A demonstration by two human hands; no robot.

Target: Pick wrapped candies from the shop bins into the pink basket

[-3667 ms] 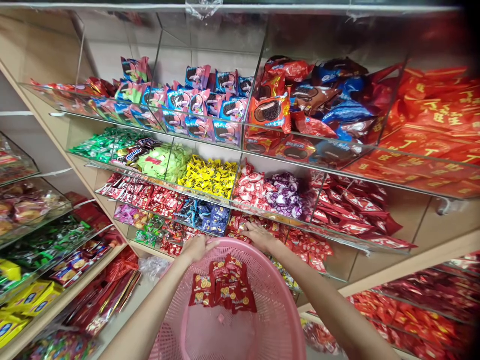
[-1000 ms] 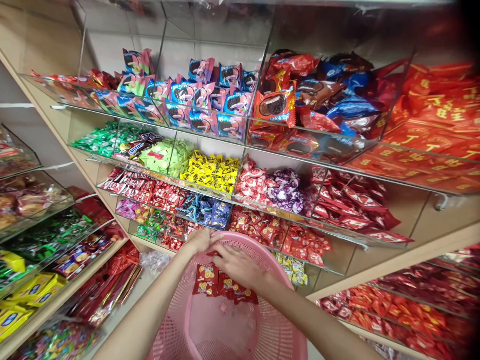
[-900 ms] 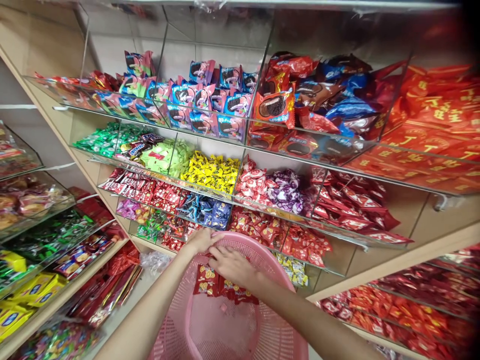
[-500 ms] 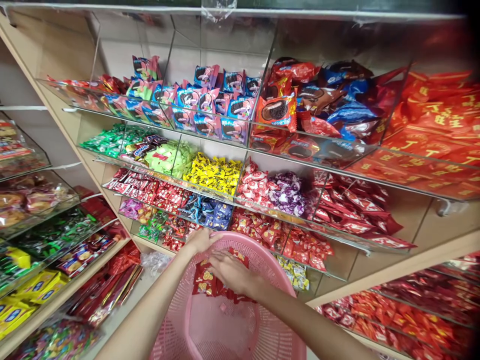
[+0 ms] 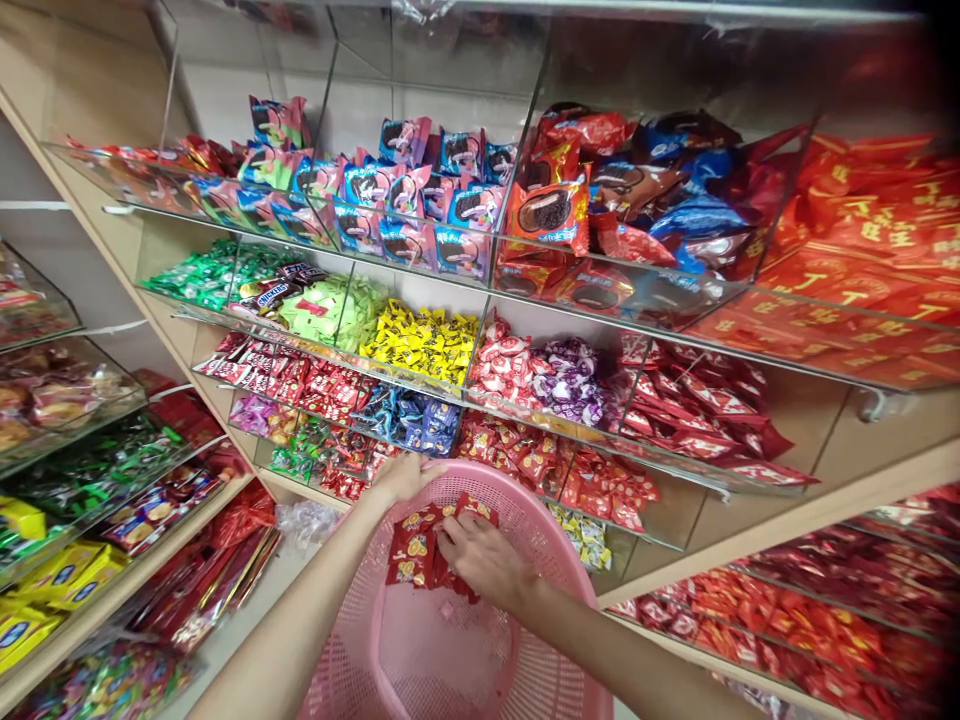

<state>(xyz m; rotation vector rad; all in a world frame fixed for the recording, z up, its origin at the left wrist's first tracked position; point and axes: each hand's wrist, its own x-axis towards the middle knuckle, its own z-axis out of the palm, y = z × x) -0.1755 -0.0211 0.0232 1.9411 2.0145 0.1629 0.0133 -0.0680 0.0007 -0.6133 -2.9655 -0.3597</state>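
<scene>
Left hand (image 5: 403,479) grips basket (image 5: 442,650); right hand (image 5: 484,560) — on red packets (image 5: 411,552).

So the right hand (image 5: 484,555) is covering part of the red packets (image 5: 409,560), can't tell if it's pinching any of them. Can't make out the left hand's (image 5: 401,482) fingertips at the rim either. Pink basket (image 5: 352,620) gets chopped by the bottom edge, the yellow packs (image 5: 71,580) by the left. Upper right, the red bags (image 5: 870,225) go blurry and run off the edge, and print on the yellow candies (image 5: 420,340) is way too tiny to read
</scene>
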